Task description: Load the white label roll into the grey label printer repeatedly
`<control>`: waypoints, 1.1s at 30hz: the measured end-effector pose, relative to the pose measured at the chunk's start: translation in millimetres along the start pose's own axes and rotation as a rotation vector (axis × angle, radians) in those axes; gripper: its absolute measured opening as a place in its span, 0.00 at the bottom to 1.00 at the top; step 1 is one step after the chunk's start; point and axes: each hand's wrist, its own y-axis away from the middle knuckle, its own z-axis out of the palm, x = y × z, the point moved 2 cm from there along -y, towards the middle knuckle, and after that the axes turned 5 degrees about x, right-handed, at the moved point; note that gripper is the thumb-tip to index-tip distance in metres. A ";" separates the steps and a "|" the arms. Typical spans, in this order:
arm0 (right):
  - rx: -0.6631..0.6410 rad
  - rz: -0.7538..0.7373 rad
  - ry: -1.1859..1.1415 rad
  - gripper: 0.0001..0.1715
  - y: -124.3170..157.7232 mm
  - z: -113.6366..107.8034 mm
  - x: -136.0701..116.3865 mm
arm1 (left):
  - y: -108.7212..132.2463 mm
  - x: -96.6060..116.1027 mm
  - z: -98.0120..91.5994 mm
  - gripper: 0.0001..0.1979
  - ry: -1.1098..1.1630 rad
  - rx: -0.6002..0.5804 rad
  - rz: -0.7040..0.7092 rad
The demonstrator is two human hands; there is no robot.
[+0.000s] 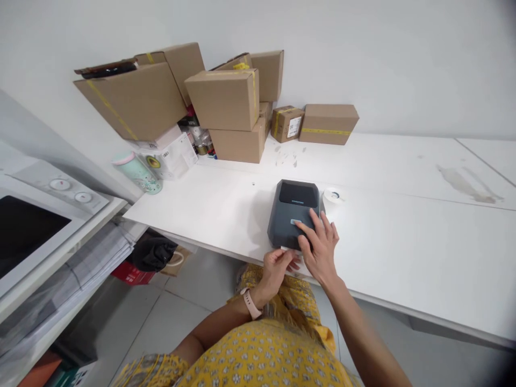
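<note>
Pressing step: right hand (321, 248), fingers spread, touched printer (291, 212) button (293, 221); left hand (276, 272) seemingly pinched white strip (284, 248); next move needed steady hold.

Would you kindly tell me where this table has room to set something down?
The widest free patch of the white table lies right of the roll and right hand. A smaller one lies between the tumbler and the dark device. It is crowded at the back left, stacked with cartons, and at the device's front, by the left hand.
</note>
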 end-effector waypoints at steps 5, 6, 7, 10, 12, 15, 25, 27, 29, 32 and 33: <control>0.153 0.243 -0.205 0.34 26.0 -9.7 4.7 | 3.9 26.0 -28.1 0.21 -0.167 0.319 0.406; 0.157 0.276 -0.233 0.35 26.6 -10.2 6.4 | -1.5 32.8 -32.1 0.19 -0.174 0.389 0.492; 0.147 0.298 -0.257 0.35 24.7 -10.0 8.4 | -9.8 39.0 -34.4 0.17 -0.179 0.417 0.551; 0.111 0.306 -0.315 0.37 5.4 -7.0 15.0 | -48.7 51.8 -32.7 0.17 -0.239 0.334 0.545; 0.106 0.276 -0.337 0.39 -16.8 -4.4 18.4 | -77.6 54.4 -27.8 0.18 -0.287 0.266 0.449; 0.133 0.222 -0.265 0.41 -57.3 -1.8 22.9 | -109.4 53.9 -17.8 0.22 -0.392 0.150 0.337; 0.125 0.199 0.049 0.48 -187.6 8.5 58.5 | -109.4 61.5 -6.5 0.31 -0.833 0.011 0.437; 0.108 0.207 0.061 0.50 -197.9 7.9 58.4 | -108.8 61.7 -6.6 0.31 -0.873 0.003 0.445; 0.147 0.148 0.089 0.50 -196.7 3.9 51.3 | -108.5 62.0 -6.8 0.32 -0.896 0.004 0.446; 0.241 -0.020 0.121 0.46 -177.6 -2.8 35.5 | -107.2 62.8 -6.4 0.34 -0.913 0.000 0.439; 0.271 -0.065 0.121 0.45 -168.9 -4.1 31.4 | -106.7 63.1 -6.3 0.34 -0.917 0.001 0.438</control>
